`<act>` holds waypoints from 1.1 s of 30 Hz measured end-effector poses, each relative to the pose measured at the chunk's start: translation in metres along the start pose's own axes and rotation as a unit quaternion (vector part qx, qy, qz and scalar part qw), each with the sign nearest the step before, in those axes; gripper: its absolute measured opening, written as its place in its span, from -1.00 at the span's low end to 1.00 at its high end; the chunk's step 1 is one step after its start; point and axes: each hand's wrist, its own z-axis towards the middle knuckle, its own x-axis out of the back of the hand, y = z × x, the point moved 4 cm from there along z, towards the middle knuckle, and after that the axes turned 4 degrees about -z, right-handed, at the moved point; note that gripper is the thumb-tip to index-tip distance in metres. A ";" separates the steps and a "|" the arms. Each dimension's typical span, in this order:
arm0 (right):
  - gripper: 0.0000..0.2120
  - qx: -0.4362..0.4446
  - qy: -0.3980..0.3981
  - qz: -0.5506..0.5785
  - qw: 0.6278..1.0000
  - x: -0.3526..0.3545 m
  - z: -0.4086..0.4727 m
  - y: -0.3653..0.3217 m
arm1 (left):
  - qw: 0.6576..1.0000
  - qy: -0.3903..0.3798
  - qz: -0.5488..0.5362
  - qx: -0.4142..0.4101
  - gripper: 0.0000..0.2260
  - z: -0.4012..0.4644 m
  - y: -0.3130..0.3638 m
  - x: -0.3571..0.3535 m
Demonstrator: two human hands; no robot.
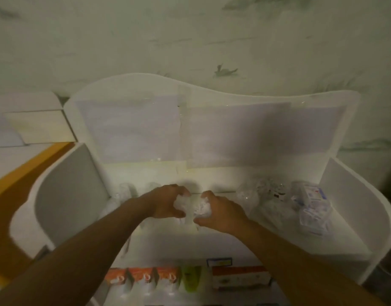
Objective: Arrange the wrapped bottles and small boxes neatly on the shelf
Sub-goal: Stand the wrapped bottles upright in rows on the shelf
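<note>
On the top level of a white shelf [349,246] both my hands meet at the middle. My left hand [165,202] grips a bottle in clear wrap [181,203]. Right beside it, my right hand [221,212] grips a second wrapped bottle [203,206]. More wrapped bottles [126,191] stand blurred at the left end. Further wrapped items [265,191] sit right of centre. Small white boxes with blue and red print [311,195] lie in clear wrap at the right end.
The shelf has a tall curved back panel [212,129] and rounded side walls [66,191]. On the level below stand orange cartons [143,277], a green pack [191,278] and a flat orange-white box [240,278]. An orange surface [11,195] lies to the left.
</note>
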 end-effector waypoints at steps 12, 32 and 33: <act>-0.25 0.061 -0.028 0.002 0.998 -0.052 -0.003 -0.099 | 0.998 0.023 0.061 0.007 -0.41 -0.096 -0.079 0.005; -0.30 0.010 -0.004 0.063 0.998 -0.098 -0.003 -0.154 | 0.997 0.065 0.042 -0.002 -0.42 -0.135 -0.169 -0.005; -0.31 0.008 -0.004 0.070 0.998 -0.099 -0.004 -0.154 | 0.996 0.068 0.054 -0.011 -0.42 -0.136 -0.169 -0.006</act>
